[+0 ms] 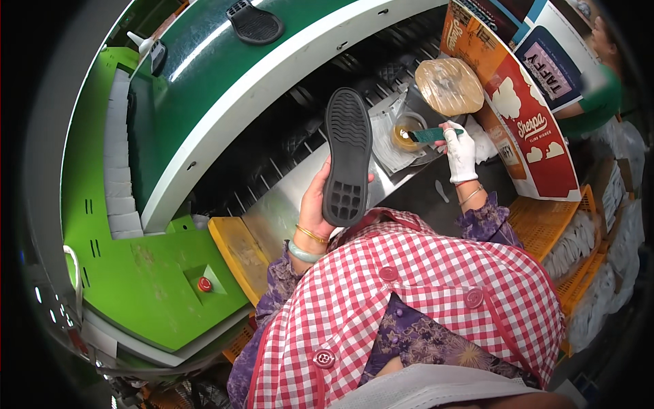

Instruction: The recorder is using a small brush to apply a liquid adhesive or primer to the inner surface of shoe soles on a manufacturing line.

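My left hand (315,201), bare, with a gold bangle and a pale green one at the wrist, grips a black shoe sole (348,153) near its lower end. The sole stands nearly upright, its ridged tread and square pockets facing me. A white glove covers my right hand (460,151), with some fingertips showing bare. It is closed around a brush (430,135) with a flat green handle. The brush's pale tip is in a small clear cup (398,142) of amber liquid. Paper sheets (388,157) lie under and beside the cup.
A green conveyor belt (197,75) carries a black sole (255,26) past a white rail. A red button (204,284) sits on the green machine frame. Near the cup lies a plastic-wrapped tan block (449,86). Printed cardboard (528,129) and orange crates (545,221) stand right; another person is behind.
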`<state>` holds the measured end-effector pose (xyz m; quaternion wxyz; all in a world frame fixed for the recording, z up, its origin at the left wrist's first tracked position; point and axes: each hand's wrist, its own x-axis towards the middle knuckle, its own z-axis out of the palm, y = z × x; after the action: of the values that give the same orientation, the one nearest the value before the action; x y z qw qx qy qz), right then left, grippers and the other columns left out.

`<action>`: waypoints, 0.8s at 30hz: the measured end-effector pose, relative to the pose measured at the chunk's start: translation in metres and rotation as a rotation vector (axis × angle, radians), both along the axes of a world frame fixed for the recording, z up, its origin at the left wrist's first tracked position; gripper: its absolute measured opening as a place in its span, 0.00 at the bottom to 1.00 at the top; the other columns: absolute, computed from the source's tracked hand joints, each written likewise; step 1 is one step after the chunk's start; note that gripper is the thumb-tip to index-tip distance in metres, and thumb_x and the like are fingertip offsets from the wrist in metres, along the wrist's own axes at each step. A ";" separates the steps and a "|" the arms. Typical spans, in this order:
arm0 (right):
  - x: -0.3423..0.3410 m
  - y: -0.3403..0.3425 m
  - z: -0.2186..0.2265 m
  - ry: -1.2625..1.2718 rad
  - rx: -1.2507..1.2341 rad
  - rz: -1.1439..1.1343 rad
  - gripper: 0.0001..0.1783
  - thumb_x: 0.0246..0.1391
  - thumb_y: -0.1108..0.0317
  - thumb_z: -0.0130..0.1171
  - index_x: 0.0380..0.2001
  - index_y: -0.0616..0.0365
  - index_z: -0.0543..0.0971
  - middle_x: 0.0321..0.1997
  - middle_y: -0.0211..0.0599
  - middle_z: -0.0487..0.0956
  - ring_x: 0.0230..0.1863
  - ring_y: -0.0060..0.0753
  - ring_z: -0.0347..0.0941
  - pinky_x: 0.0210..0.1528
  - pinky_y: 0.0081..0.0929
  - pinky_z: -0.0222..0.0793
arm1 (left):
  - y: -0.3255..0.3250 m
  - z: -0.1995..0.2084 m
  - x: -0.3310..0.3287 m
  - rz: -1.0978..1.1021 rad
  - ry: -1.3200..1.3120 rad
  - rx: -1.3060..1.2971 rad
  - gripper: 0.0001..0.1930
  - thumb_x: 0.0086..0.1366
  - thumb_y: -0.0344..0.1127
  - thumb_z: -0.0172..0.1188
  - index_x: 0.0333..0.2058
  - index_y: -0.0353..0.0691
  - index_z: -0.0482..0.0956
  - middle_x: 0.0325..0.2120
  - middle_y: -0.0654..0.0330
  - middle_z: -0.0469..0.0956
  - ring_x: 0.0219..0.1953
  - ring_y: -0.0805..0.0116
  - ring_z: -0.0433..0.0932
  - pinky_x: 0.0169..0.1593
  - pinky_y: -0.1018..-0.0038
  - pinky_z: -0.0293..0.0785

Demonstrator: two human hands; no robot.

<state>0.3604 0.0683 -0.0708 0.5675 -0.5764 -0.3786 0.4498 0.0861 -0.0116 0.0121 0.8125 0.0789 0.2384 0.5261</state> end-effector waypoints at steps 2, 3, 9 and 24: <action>-0.001 0.004 0.005 -0.048 0.020 0.031 0.16 0.57 0.59 0.52 0.41 0.61 0.75 0.36 0.31 0.78 0.24 0.15 0.73 0.22 0.10 0.60 | 0.002 -0.004 -0.004 0.003 0.002 0.012 0.22 0.68 0.44 0.37 0.55 0.38 0.61 0.50 0.44 0.66 0.51 0.41 0.68 0.44 0.58 0.78; 0.000 0.002 0.005 -0.074 0.016 0.051 0.16 0.57 0.60 0.52 0.41 0.61 0.76 0.36 0.31 0.78 0.24 0.15 0.73 0.22 0.10 0.60 | -0.001 -0.008 -0.005 0.008 0.000 0.005 0.22 0.68 0.44 0.37 0.55 0.38 0.61 0.50 0.44 0.66 0.51 0.41 0.68 0.44 0.58 0.78; 0.004 0.005 0.009 -0.113 0.043 0.058 0.16 0.54 0.60 0.57 0.41 0.59 0.77 0.32 0.25 0.78 0.24 0.13 0.71 0.21 0.13 0.61 | -0.010 -0.017 -0.007 -0.017 0.038 -0.054 0.22 0.68 0.44 0.37 0.59 0.45 0.57 0.52 0.49 0.66 0.49 0.45 0.71 0.45 0.63 0.77; -0.016 0.017 -0.018 -1.132 0.250 0.175 0.15 0.52 0.57 0.54 0.39 0.52 0.79 0.27 0.43 0.79 0.28 0.36 0.77 0.35 0.25 0.70 | -0.024 -0.035 -0.004 -0.014 0.016 -0.072 0.20 0.69 0.44 0.37 0.56 0.44 0.61 0.51 0.50 0.68 0.48 0.45 0.72 0.45 0.62 0.77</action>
<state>0.3448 0.0848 -0.0890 0.3015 -0.6222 -0.7192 0.0687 0.0816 -0.0360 -0.0224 0.8164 0.0554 0.2633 0.5110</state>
